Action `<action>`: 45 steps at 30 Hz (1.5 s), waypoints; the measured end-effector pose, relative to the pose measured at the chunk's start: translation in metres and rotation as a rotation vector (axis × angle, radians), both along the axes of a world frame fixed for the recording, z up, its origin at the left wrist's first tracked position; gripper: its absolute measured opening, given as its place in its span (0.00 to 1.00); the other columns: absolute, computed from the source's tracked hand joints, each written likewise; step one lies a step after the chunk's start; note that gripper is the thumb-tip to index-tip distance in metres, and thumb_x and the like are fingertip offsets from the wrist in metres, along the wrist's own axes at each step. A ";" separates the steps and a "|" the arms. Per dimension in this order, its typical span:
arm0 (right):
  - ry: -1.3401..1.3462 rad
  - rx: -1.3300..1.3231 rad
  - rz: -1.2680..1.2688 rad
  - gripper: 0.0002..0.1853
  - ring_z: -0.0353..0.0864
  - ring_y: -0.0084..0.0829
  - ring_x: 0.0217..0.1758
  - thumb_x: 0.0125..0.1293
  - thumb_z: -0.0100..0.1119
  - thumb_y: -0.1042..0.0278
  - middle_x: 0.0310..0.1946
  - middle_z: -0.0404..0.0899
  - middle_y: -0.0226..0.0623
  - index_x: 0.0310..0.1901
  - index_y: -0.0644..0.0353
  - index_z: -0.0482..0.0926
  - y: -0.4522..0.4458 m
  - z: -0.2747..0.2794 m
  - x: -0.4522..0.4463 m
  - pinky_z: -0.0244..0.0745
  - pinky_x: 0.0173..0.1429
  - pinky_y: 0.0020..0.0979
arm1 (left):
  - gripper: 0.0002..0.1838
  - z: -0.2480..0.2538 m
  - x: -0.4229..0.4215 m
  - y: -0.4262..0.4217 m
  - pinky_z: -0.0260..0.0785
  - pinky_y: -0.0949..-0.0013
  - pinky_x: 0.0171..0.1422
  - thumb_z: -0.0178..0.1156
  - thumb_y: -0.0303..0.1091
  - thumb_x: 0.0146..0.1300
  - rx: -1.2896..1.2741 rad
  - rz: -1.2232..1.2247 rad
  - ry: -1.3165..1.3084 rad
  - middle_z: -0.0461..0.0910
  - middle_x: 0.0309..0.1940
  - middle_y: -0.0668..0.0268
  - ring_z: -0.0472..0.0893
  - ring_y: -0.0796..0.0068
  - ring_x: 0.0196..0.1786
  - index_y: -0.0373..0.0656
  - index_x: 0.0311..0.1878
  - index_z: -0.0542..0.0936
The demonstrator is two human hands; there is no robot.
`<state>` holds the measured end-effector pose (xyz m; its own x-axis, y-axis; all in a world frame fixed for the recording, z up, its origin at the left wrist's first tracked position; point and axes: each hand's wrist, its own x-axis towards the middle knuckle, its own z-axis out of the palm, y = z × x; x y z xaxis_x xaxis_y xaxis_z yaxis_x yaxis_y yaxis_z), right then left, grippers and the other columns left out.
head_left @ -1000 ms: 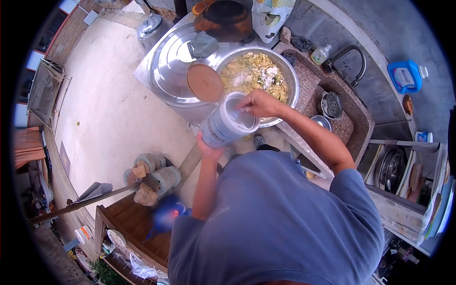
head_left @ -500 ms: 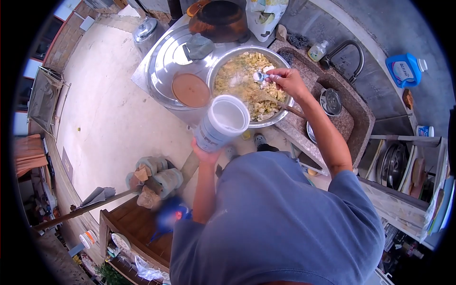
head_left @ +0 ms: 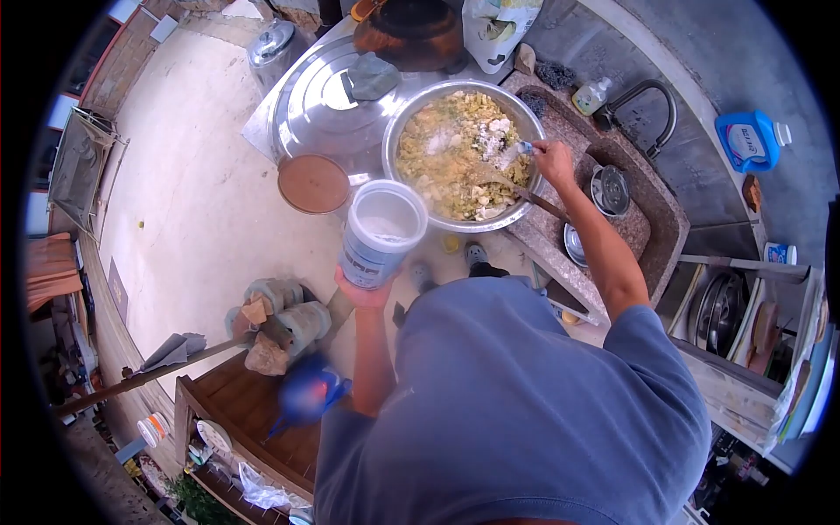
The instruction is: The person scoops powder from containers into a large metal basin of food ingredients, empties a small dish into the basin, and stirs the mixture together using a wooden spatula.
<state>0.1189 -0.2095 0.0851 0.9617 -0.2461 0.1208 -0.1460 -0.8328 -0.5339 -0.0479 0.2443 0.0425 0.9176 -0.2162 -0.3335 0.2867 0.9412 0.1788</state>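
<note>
My left hand (head_left: 363,293) is closed around the lower part of a white plastic tub (head_left: 372,249) with blue print, its mouth open and white powder inside. Beside the tub's rim hangs its round brown lid (head_left: 313,184), joined by a pale strap. At the right rim of a large metal basin (head_left: 390,144), my right hand (head_left: 554,164) pinches a small spoon (head_left: 525,149). Chopped yellow-green food (head_left: 451,166) fills the basin, with white powder scattered over it. A long-handled spatula (head_left: 538,201) lies in the food, its handle leaning over the rim below my right hand.
Right of the basin is a stone sink (head_left: 647,219) with metal bowls (head_left: 610,190) and a curved faucet (head_left: 672,114). A large metal lid (head_left: 306,114) carries a grey stone (head_left: 372,77). Behind stands a dark pot (head_left: 407,35). A blue jug (head_left: 748,142) is far right.
My right hand has moved right and slightly down with the spoon, and more white powder lies on the food there. My left hand and the tub have shifted left; the lid has swung left.
</note>
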 end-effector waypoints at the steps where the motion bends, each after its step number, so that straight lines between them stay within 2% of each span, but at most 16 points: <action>1: 0.003 0.007 0.013 0.12 0.88 0.44 0.37 0.60 0.63 0.68 0.34 0.87 0.48 0.45 0.55 0.89 0.000 -0.001 0.001 0.80 0.46 0.40 | 0.48 -0.001 -0.001 0.002 0.53 0.25 0.65 0.44 0.72 0.58 -0.001 0.006 0.008 0.57 0.78 0.61 0.57 0.43 0.77 0.57 0.78 0.57; 5: 0.065 0.184 0.014 0.12 0.88 0.37 0.34 0.64 0.63 0.66 0.31 0.87 0.45 0.47 0.55 0.88 0.029 0.001 0.013 0.79 0.43 0.36 | 0.48 -0.008 -0.004 0.006 0.54 0.26 0.63 0.44 0.73 0.56 0.018 0.039 0.012 0.59 0.77 0.62 0.59 0.40 0.75 0.57 0.77 0.60; 9: -0.049 0.163 0.337 0.10 0.88 0.45 0.38 0.63 0.62 0.70 0.37 0.86 0.48 0.45 0.56 0.88 0.085 0.003 0.004 0.80 0.46 0.40 | 0.48 -0.004 -0.007 0.006 0.55 0.26 0.61 0.44 0.73 0.55 0.052 0.067 0.055 0.60 0.76 0.62 0.59 0.40 0.74 0.58 0.76 0.61; 14: 0.001 0.049 0.385 0.10 0.86 0.48 0.36 0.64 0.61 0.67 0.36 0.86 0.46 0.45 0.53 0.88 0.115 -0.001 -0.002 0.81 0.43 0.41 | 0.47 -0.004 -0.012 0.006 0.52 0.25 0.63 0.43 0.73 0.56 -0.001 0.080 0.044 0.59 0.77 0.62 0.58 0.42 0.76 0.58 0.77 0.61; 16: -0.035 0.074 0.279 0.10 0.86 0.48 0.36 0.63 0.60 0.67 0.36 0.86 0.45 0.44 0.51 0.88 0.116 -0.006 0.003 0.81 0.43 0.44 | 0.47 0.008 -0.010 0.000 0.62 0.34 0.53 0.40 0.74 0.57 0.061 0.112 0.114 0.65 0.71 0.57 0.67 0.41 0.64 0.55 0.73 0.65; 18: -0.099 -0.028 0.350 0.10 0.85 0.49 0.35 0.65 0.60 0.67 0.36 0.85 0.46 0.45 0.50 0.88 0.112 -0.001 0.006 0.80 0.41 0.44 | 0.47 0.016 -0.009 -0.005 0.67 0.38 0.48 0.39 0.75 0.57 0.097 0.132 0.170 0.69 0.68 0.55 0.72 0.40 0.58 0.53 0.72 0.67; 24: -0.084 -0.389 0.421 0.17 0.86 0.48 0.33 0.65 0.54 0.69 0.35 0.86 0.42 0.52 0.40 0.84 0.090 0.016 0.017 0.80 0.38 0.47 | 0.46 0.023 -0.009 -0.004 0.67 0.39 0.48 0.37 0.75 0.58 0.099 0.114 0.185 0.69 0.67 0.55 0.72 0.41 0.57 0.53 0.71 0.67; 27: -0.068 -0.461 0.255 0.16 0.86 0.48 0.33 0.65 0.54 0.68 0.34 0.86 0.42 0.51 0.39 0.84 0.081 0.016 0.032 0.80 0.37 0.47 | 0.46 0.019 -0.009 -0.003 0.67 0.38 0.47 0.36 0.75 0.58 0.086 0.103 0.172 0.70 0.67 0.54 0.72 0.41 0.57 0.53 0.71 0.68; 28: -0.078 -0.470 0.383 0.15 0.86 0.48 0.32 0.65 0.53 0.68 0.33 0.86 0.43 0.49 0.41 0.85 0.078 0.015 0.033 0.80 0.36 0.49 | 0.46 0.017 -0.010 0.000 0.67 0.38 0.47 0.36 0.75 0.58 0.094 0.102 0.184 0.69 0.67 0.54 0.72 0.41 0.57 0.53 0.71 0.68; 32: 0.054 -0.610 0.245 0.14 0.87 0.49 0.33 0.67 0.51 0.67 0.30 0.85 0.47 0.47 0.43 0.85 0.070 0.023 0.041 0.81 0.36 0.49 | 0.46 0.018 -0.012 0.012 0.67 0.38 0.48 0.36 0.75 0.58 0.054 0.072 0.197 0.69 0.68 0.55 0.72 0.41 0.58 0.53 0.71 0.68; 36: 0.056 -0.588 0.146 0.14 0.87 0.50 0.33 0.67 0.50 0.68 0.30 0.85 0.47 0.46 0.43 0.86 0.060 0.021 0.035 0.81 0.36 0.49 | 0.46 0.017 -0.019 0.020 0.68 0.38 0.48 0.36 0.75 0.58 0.066 0.058 0.181 0.69 0.68 0.54 0.72 0.41 0.59 0.53 0.71 0.68; 39: 0.008 -0.599 0.264 0.13 0.87 0.49 0.33 0.67 0.51 0.67 0.30 0.85 0.47 0.45 0.44 0.86 0.058 0.011 0.023 0.81 0.36 0.49 | 0.46 0.010 -0.023 0.031 0.68 0.38 0.49 0.36 0.75 0.58 0.054 0.052 0.186 0.68 0.68 0.54 0.71 0.40 0.60 0.53 0.71 0.68; 40: 0.061 -0.562 0.050 0.12 0.87 0.49 0.34 0.67 0.52 0.65 0.32 0.86 0.45 0.45 0.43 0.86 0.063 0.017 0.019 0.81 0.37 0.48 | 0.46 0.005 -0.027 0.034 0.68 0.38 0.49 0.36 0.75 0.58 0.053 0.051 0.197 0.68 0.69 0.53 0.71 0.40 0.61 0.53 0.71 0.68; 43: 0.018 -0.573 0.362 0.12 0.87 0.49 0.36 0.68 0.53 0.63 0.34 0.86 0.42 0.46 0.42 0.86 0.067 0.017 0.007 0.81 0.39 0.48 | 0.47 0.009 -0.038 0.039 0.67 0.37 0.52 0.37 0.76 0.57 0.092 0.055 0.179 0.66 0.70 0.54 0.70 0.41 0.62 0.54 0.72 0.66; 44: -0.017 -0.510 0.199 0.12 0.86 0.49 0.37 0.68 0.55 0.61 0.36 0.86 0.42 0.47 0.41 0.87 0.073 0.019 0.008 0.81 0.40 0.48 | 0.47 0.012 -0.041 0.038 0.67 0.37 0.52 0.38 0.76 0.57 0.084 0.064 0.171 0.66 0.71 0.54 0.70 0.41 0.63 0.55 0.73 0.66; 45: -0.026 -0.458 0.215 0.12 0.86 0.50 0.37 0.68 0.56 0.61 0.37 0.86 0.43 0.48 0.41 0.87 0.075 0.022 0.007 0.80 0.40 0.48 | 0.47 0.014 -0.051 0.035 0.67 0.37 0.53 0.38 0.76 0.57 0.076 0.078 0.171 0.65 0.71 0.54 0.70 0.41 0.63 0.55 0.73 0.66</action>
